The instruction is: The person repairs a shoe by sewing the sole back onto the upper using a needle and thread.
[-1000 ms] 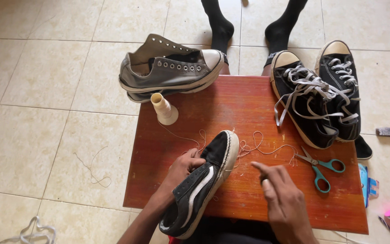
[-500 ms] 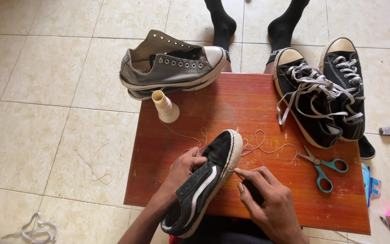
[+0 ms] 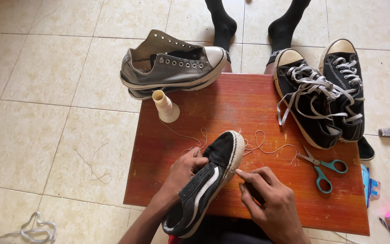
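Left hand (image 3: 187, 168) gripping a black canvas slip-on shoe with white side stripe (image 3: 208, 180) on the reddish wooden worktop (image 3: 249, 104), right hand (image 3: 267, 199) fingers pinched together at its white sole edge, pale thread (image 3: 267, 147) trailing beside teal-handled scissors (image 3: 323, 169), cream thread cone (image 3: 164, 106) behind

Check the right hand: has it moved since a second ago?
Yes. The right hand has come in leftward, away from the scissors, to the black shoe.

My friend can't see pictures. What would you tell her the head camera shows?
A person's left hand steadies a black slip-on shoe on a small red wooden table, while the right hand pinches at its sole edge. Around it lie loose thread, a thread spool, teal scissors, grey sneakers and black laced sneakers.
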